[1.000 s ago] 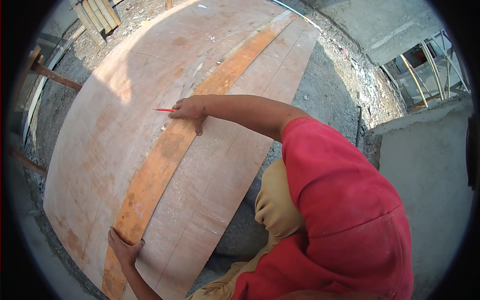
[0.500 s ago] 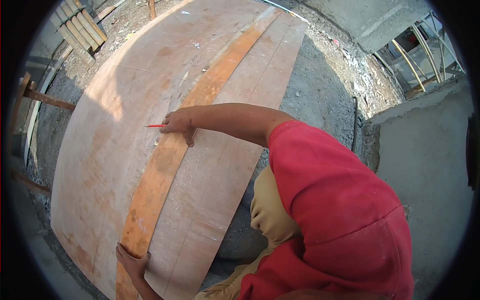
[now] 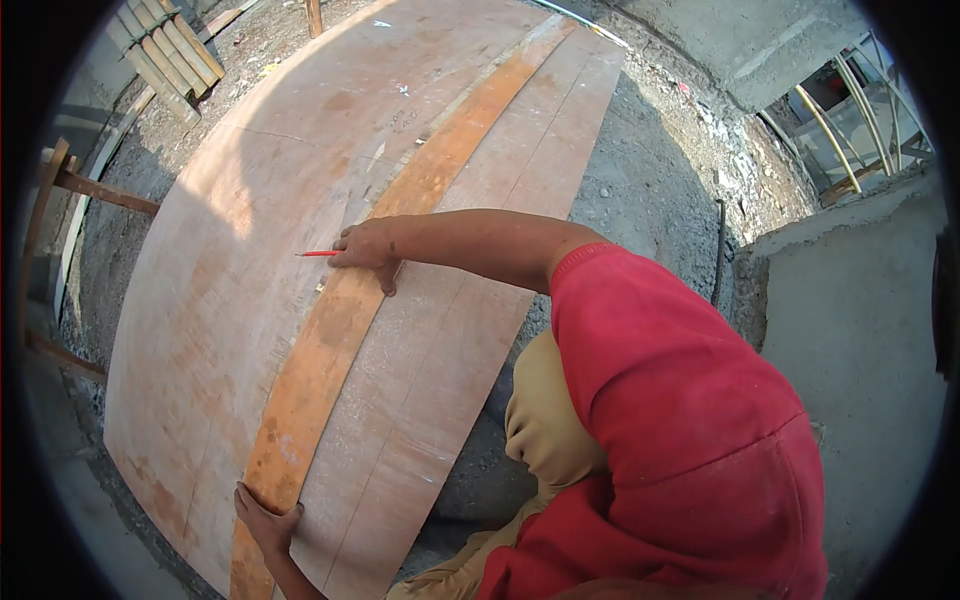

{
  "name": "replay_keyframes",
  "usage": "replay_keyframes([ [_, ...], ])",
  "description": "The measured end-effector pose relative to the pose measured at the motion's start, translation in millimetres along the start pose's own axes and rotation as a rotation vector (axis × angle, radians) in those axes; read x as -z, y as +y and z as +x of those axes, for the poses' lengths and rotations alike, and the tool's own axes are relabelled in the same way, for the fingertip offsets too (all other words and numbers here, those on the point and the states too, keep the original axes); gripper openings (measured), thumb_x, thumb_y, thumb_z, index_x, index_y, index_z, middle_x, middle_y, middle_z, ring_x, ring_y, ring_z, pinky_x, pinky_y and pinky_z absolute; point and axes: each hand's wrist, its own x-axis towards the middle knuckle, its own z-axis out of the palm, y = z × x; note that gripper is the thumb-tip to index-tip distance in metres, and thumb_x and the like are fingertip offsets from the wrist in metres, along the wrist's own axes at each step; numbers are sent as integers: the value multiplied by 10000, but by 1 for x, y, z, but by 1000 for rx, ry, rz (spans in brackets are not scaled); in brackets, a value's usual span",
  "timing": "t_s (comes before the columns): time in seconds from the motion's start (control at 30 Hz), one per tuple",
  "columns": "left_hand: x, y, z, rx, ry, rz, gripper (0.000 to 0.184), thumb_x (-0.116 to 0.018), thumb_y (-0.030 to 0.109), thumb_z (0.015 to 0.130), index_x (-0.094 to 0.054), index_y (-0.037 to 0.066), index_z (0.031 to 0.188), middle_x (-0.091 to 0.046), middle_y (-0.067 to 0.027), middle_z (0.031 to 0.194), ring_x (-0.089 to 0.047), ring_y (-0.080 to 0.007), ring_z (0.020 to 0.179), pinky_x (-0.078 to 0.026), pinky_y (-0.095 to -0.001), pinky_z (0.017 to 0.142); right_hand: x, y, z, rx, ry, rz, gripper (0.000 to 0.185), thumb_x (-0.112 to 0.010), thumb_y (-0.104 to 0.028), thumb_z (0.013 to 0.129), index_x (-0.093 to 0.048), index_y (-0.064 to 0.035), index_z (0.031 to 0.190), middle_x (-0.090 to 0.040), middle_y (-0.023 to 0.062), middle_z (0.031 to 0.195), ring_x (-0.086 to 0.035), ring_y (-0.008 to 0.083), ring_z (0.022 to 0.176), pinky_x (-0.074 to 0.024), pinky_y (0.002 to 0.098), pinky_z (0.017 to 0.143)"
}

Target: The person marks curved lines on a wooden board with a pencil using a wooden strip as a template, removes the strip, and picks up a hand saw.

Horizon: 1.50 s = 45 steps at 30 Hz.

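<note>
A long orange-brown wooden plank point(image 3: 340, 318) lies along a large sheet of plywood point(image 3: 440, 355). My left hand point(image 3: 266, 520) grips the plank near its lower end, fingers at the left edge and thumb at the right. Farther up, my right hand point(image 3: 364, 250) spans the same plank, its thumb at the right edge. A red pencil point(image 3: 319, 253) is held in the fingers of my right hand, its tip pointing left over the plywood. Faint lines and handwritten marks point(image 3: 403, 120) show on the sheet.
Bent knees in tan trousers point(image 3: 550, 415) are beside the sheet's right edge. A concrete wall point(image 3: 860, 320) stands at the right. Wooden stakes point(image 3: 105, 190) are at the left, with bundled bamboo poles point(image 3: 165, 50) at the top left. Grey rubble ground point(image 3: 640, 170) surrounds the sheet.
The view has shifted slightly, so the scene sits a little farther right and lower. Both hands keep their places on the plank, and the pencil stays in my right hand.
</note>
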Motion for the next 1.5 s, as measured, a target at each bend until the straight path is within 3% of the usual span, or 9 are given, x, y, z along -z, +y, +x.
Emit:
replay_keyframes([
  [0.17,0,2,4,-1,-22,-2,1294,-907,231,502,-238,-7,1583,-274,-249,1603,-290,-411,1483,-301,-456,1237,3,-4,-6,-43,-4,3,1192,-981,-330,528,-401,-94,1543,-451,170,1542,-366,382,1471,-385,439,1184],
  [0.27,4,3,2,17,-37,0,1319,-926,295,507,-233,-19,1583,-293,-240,1602,-273,-393,1502,-327,-449,1230,3,3,-4,81,80,46,1154,-963,-267,511,-412,-42,1500,-456,187,1526,-395,373,1439,-402,419,1179],
  [0.3,11,10,1,32,-55,49,1338,-933,330,506,-223,-8,1589,-294,-215,1611,-258,-377,1514,-328,-475,1226,13,-4,-6,81,90,10,1119,-951,-228,514,-423,-30,1482,-465,196,1511,-411,363,1421,-409,409,1175],
  [0.37,17,8,0,77,-111,88,1402,-967,429,489,-205,64,1608,-255,-133,1663,-193,-346,1557,-305,-689,1171,14,-12,-2,57,102,33,1159,-947,-209,503,-406,-31,1513,-462,193,1528,-406,364,1438,-392,414,1193],
  [0.4,21,8,-2,81,-109,86,1414,-978,462,489,-206,81,1611,-241,-105,1676,-172,-355,1565,-295,-737,1151,16,-24,-4,-2,87,23,1192,-937,-192,489,-384,-36,1533,-456,193,1539,-386,370,1458,-376,423,1215],
  [0.57,25,7,-4,118,-131,68,1383,-986,439,483,-241,100,1598,-293,-86,1636,-221,-334,1537,-344,-733,1120,11,-24,2,-27,41,83,1290,-934,-121,433,-341,-87,1577,-426,194,1573,-353,382,1486,-349,433,1240],
  [0.87,23,1,-5,91,-98,48,1360,-976,441,481,-264,98,1588,-331,-80,1608,-262,-316,1508,-349,-753,1094,5,-20,4,-40,50,39,1311,-943,-149,434,-321,-58,1584,-420,224,1574,-334,373,1501,-320,419,1254],
  [1.17,27,-4,-8,87,-44,49,1313,-964,442,501,-294,106,1579,-346,-79,1599,-280,-308,1500,-365,-710,1109,11,-29,1,-38,75,65,1289,-946,-112,438,-345,-61,1577,-431,221,1566,-364,371,1485,-318,410,1255],
  [1.5,33,-10,-7,116,-36,27,1279,-960,424,531,-298,117,1582,-320,-65,1634,-217,-335,1544,-324,-729,1136,10,-33,10,-40,72,71,1288,-947,-120,434,-354,-67,1575,-434,236,1559,-384,376,1473,-332,413,1245],
])
